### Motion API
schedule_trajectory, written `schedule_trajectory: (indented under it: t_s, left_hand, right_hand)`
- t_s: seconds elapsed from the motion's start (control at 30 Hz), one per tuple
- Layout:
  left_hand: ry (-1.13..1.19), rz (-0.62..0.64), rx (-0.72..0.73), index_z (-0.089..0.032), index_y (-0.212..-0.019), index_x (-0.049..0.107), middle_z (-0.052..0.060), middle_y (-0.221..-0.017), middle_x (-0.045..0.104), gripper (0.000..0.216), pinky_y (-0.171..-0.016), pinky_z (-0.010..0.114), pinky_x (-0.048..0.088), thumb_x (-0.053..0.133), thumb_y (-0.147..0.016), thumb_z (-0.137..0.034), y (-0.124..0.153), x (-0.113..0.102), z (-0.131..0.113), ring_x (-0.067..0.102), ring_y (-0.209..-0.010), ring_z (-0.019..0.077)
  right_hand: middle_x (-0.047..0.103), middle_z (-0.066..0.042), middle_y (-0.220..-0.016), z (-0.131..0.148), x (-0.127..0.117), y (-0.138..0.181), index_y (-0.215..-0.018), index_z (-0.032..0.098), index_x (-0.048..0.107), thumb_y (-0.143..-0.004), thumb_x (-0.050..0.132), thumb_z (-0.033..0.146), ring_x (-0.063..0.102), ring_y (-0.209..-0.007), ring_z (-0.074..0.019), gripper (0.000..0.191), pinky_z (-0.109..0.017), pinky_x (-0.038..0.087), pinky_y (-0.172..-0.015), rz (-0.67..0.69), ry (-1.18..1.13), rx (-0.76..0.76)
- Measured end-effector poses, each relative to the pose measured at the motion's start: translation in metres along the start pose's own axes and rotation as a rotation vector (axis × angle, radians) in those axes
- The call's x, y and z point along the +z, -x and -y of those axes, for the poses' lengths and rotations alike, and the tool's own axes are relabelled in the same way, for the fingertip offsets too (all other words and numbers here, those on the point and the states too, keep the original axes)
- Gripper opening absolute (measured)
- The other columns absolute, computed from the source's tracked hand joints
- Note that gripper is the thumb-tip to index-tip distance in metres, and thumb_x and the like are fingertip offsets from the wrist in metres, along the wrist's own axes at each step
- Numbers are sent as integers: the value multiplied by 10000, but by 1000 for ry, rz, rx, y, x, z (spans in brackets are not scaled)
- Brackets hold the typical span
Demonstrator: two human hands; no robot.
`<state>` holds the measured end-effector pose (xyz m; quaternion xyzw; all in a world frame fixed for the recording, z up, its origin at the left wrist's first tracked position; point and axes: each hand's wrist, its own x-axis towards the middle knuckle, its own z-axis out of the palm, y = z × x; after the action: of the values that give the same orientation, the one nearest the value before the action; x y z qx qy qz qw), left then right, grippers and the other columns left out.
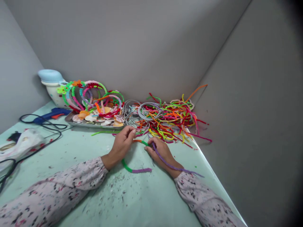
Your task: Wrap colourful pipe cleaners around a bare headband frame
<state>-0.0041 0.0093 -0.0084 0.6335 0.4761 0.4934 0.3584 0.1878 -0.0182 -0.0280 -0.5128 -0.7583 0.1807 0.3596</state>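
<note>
A curved hoop (pixel 127 167) wrapped in green, purple and orange pipe cleaner runs between my hands over the table. My left hand (pixel 121 143) is closed on its left side, hiding part of it. The fingers of my right hand (pixel 162 154) pinch around the hoop's green far part. A loose purple pipe cleaner (pixel 165 162) comes out of that pinch and trails over the back of the hand towards the right wrist. Just below the right fingers a bit of thin grey wire shows.
Behind the hands stands a metal tray (pixel 94 126) with seashells (pixel 91 118) and finished hoops (pixel 85 94). Wire rings (pixel 150 111) and a pipe cleaner pile (pixel 177 121) lie right of it. At left are a blue glue gun (pixel 50 114), its black cable (pixel 56 136) and a lidded container (pixel 53 90).
</note>
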Motion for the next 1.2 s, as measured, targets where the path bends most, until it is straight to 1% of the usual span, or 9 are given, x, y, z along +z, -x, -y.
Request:
schedule_trajectory:
  t_s: [0.17, 0.33, 0.47, 0.57, 0.77, 0.83, 1.0, 1.07, 1.2]
  left_hand:
    - [-12, -20, 15, -190, -840, 552, -22, -673, 535, 237, -564, 231, 374, 467, -896, -404, 1, 0, -2, 472, -593, 127]
    - [-24, -51, 48, -190, -854, 555, -14, -713, 537, 206, -624, 240, 390, 472, -892, -374, -1, -2, -2, 485, -662, 137]
    - [30, -30, 27, -183, -885, 557, -8, -736, 545, 212, -630, 241, 396, 478, -885, -379, -2, -3, 0, 489, -676, 139]
    - [58, 43, -17, -180, -871, 559, -12, -725, 552, 232, -594, 234, 384, 478, -883, -397, -1, -2, -1, 476, -637, 127]
    - [115, 196, -67, -179, -939, 560, -13, -734, 577, 260, -526, 216, 373, 469, -894, -419, 5, 1, -6, 477, -583, 107]
    - [119, 237, -80, -182, -961, 553, -27, -673, 560, 273, -503, 211, 367, 483, -888, -434, 6, 3, -6, 485, -558, 107]
    - [168, 461, -150, -173, -948, 537, -49, -555, 533, 300, -446, 206, 349, 487, -882, -462, 9, 8, -5, 506, -467, 107]
    - [204, 426, -160, -174, -926, 531, -45, -582, 548, 286, -448, 200, 352, 492, -883, -453, 7, 7, -6, 510, -471, 97]
    - [253, 209, -150, -175, -950, 545, -19, -694, 610, 302, -470, 198, 376, 531, -862, -463, -5, -2, -7, 493, -488, 79]
  right_hand:
    - [556, 32, -739, -4, 1, -1, -857, 216, 554, -751, 559, 183, 494, -654, -129, 111, -242, 375, -610, -3, -80, 62]
    - [540, 46, -712, -2, -3, -6, -806, 224, 512, -711, 596, 218, 483, -603, -122, 127, -239, 386, -566, -94, -458, 268]
    - [555, 48, -714, -1, -11, -12, -790, 228, 492, -699, 642, 264, 431, -521, -99, 179, -225, 328, -472, -167, -719, 331]
    - [532, 57, -690, -1, -19, -16, -794, 229, 487, -704, 656, 269, 404, -500, -86, 196, -214, 293, -442, -258, -829, 328]
    - [528, 67, -698, -2, -29, -21, -795, 235, 468, -722, 652, 223, 419, -530, -78, 198, -210, 311, -482, -477, -968, 250]
    - [528, 70, -701, -3, -28, -22, -787, 237, 462, -731, 645, 221, 413, -522, -76, 192, -211, 311, -481, -521, -987, 245]
    - [537, 61, -720, -6, -22, -21, -805, 241, 475, -742, 645, 274, 460, -561, -93, 185, -226, 367, -527, -565, -926, 261]
    - [544, 51, -728, -8, -20, -18, -814, 238, 487, -743, 642, 304, 499, -610, -109, 183, -242, 400, -573, -537, -902, 267]
    - [560, 48, -719, -6, -14, -12, -813, 241, 510, -745, 658, 328, 553, -693, -129, 184, -255, 433, -654, -444, -866, 309]
